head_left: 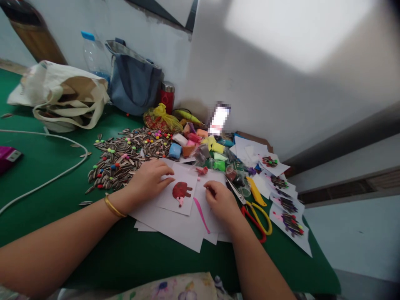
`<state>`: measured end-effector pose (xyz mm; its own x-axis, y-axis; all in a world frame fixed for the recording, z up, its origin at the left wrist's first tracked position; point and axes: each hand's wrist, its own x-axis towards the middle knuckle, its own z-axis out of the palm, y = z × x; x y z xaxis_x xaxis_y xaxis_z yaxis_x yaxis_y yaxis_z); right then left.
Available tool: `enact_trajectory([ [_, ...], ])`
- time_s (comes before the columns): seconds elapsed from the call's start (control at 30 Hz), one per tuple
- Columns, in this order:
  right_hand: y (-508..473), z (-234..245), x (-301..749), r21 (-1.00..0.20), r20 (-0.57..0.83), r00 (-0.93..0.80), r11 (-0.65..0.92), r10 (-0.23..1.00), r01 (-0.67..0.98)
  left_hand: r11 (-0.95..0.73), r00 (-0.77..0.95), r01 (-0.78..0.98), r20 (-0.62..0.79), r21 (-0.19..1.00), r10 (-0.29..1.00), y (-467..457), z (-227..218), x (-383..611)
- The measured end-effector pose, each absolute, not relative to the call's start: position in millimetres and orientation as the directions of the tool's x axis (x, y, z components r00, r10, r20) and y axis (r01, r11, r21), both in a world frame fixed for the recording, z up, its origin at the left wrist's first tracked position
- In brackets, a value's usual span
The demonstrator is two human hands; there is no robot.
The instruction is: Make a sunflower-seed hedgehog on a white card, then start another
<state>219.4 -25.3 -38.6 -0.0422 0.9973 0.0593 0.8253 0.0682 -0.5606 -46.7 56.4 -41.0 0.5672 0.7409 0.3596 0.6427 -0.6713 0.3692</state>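
A small white card [167, 200] bears a dark red clay hedgehog [180, 191] with a pink snout, lying sideways to me. At the card's left edge rests my left hand [149, 181], its fingers stretched out and holding nothing. My right hand [221, 203] hovers over the white paper right of the card, thumb and forefinger pinched together; whatever they hold is too small to make out. Between card and right hand lies a pink clay tool [202, 214]. A lump of red clay [201, 171] sits just beyond the card. Larger white sheets [184, 231] lie underneath.
Sunflower seeds [125, 158] with coloured beads are heaped at left. Coloured clay packs [175, 151] lie behind. Scissors [258, 218] and a yellow cutter [256, 191] are at right, beside finished cards [292, 227]. Bags [134, 83], a phone [219, 118] and a white cable [62, 171] surround them.
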Motion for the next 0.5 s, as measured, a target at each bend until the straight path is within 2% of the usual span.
enact_trajectory([
  [0.13, -26.1, -35.6, 220.7, -0.522, 0.033, -0.098, 0.1, 0.995, 0.847, -0.687, 0.636, 0.671, 0.26, 0.281, 0.727, 47.0, -41.9, -43.1],
  [0.3, -29.5, -29.7, 218.7, -0.489, -0.106, -0.237, 0.157, 0.966, 0.858, -0.7, 0.679, 0.684, 0.171, 0.207, 0.714, 32.1, -42.7, -40.1],
  [0.4, -31.1, -29.5, 216.2, -0.464, -0.133, -0.318, 0.225, 0.939, 0.857, -0.704, 0.695, 0.685, 0.12, 0.188, 0.708, 28.7, -43.6, -38.9],
  [0.5, -32.0, -30.4, 215.6, -0.42, -0.138, -0.324, 0.241, 0.936, 0.875, -0.71, 0.706, 0.679, 0.103, 0.185, 0.701, 29.3, -44.2, -38.3],
])
